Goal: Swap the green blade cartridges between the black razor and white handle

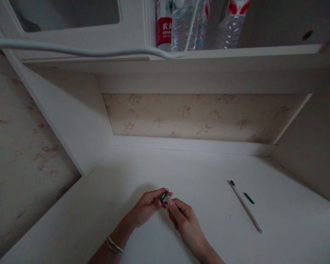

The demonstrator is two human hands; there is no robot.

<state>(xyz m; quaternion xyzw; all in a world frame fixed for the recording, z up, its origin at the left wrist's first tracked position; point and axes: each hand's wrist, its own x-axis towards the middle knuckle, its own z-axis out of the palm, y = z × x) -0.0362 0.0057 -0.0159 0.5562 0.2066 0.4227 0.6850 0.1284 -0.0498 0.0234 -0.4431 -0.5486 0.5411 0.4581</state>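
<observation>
Both hands meet over the white desktop near the bottom middle. My left hand, with pale bangles at its wrist, pinches a small dark and shiny silvery piece between thumb and fingers. On the piece's right side, my right hand is closed, thumb pressed against its fingers at the silvery edge. The piece is too small and partly covered to name its kind. To the right lies a slim white stick with a dark part at its far end. Beside it is a short dark green strip.
The white desktop has a side panel on the left and another on the right. Above is a shelf with several plastic bottles. A thick white cable or arm crosses in front of the cabinet.
</observation>
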